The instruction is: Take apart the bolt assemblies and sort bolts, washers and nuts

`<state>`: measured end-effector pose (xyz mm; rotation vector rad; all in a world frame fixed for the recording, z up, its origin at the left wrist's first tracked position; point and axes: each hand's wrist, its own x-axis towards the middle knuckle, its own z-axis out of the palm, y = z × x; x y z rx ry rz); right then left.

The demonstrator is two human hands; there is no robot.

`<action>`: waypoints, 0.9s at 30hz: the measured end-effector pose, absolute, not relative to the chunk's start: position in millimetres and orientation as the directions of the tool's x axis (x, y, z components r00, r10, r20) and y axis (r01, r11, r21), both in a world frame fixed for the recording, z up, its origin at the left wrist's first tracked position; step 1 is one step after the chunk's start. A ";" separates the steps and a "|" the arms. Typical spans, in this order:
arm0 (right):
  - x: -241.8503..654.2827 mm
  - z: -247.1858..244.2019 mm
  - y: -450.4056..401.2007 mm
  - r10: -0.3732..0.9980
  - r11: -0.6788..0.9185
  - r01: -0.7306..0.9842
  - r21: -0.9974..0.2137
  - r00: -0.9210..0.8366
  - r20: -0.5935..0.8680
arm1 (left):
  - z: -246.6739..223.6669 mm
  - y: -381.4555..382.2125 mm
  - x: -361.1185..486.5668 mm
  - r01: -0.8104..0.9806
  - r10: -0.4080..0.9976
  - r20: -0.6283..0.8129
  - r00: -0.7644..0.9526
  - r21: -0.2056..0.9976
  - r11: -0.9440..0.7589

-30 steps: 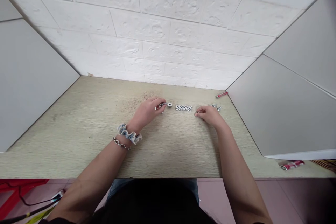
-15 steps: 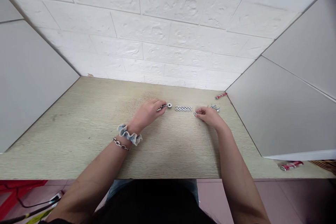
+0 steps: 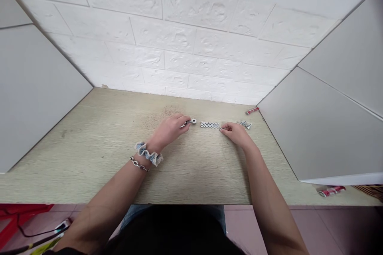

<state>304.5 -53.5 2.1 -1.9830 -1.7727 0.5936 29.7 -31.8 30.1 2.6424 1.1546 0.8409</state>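
My left hand [image 3: 170,130] pinches a small steel bolt [image 3: 185,123], with its far end beside a round steel nut or washer [image 3: 193,121] on the desktop. I cannot tell whether the two are joined. My right hand [image 3: 236,134] holds a tiny hex nut [image 3: 221,128] at its fingertips, close to the right end of a tight row of several hex nuts [image 3: 210,125]. Beyond that hand lies a small cluster of steel bolts [image 3: 245,124]. All of this sits on a pale wood-grain desk [image 3: 89,147].
A white brick-textured wall [image 3: 179,59] backs the desk, with grey panels [image 3: 36,99] on both sides. A red-and-white tube [image 3: 252,110] lies in the far right corner, and another [image 3: 331,191] sits at the near right. A pink floor lies below.
My right hand has moved left and farther from me, bringing the tiny nut closer to the row. My left hand has barely moved, and the view has shifted slightly.
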 end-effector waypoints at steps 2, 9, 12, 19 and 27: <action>304.2 1.5 -52.9 0.995 -0.092 0.832 -0.547 0.092 -0.027 | 29.9 -31.5 29.8 0.627 0.709 0.432 0.557 0.340 -0.700; 302.4 -0.1 -51.5 0.997 -0.053 0.850 -0.525 0.077 0.023 | 30.6 -31.1 28.9 0.645 0.725 0.412 0.551 0.341 -0.684; 302.6 -1.9 -50.6 0.996 -0.038 0.854 -0.519 0.073 0.046 | 31.3 -31.2 28.7 0.641 0.721 0.414 0.556 0.339 -0.689; 303.8 -6.8 -47.0 0.993 -0.048 0.846 -0.532 0.099 0.068 | 32.0 -31.9 28.8 0.645 0.719 0.407 0.563 0.329 -0.690; 304.2 -9.2 -45.8 0.990 -0.066 0.854 -0.515 0.120 0.072 | 29.9 -30.9 28.2 0.645 0.706 0.425 0.566 0.304 -0.701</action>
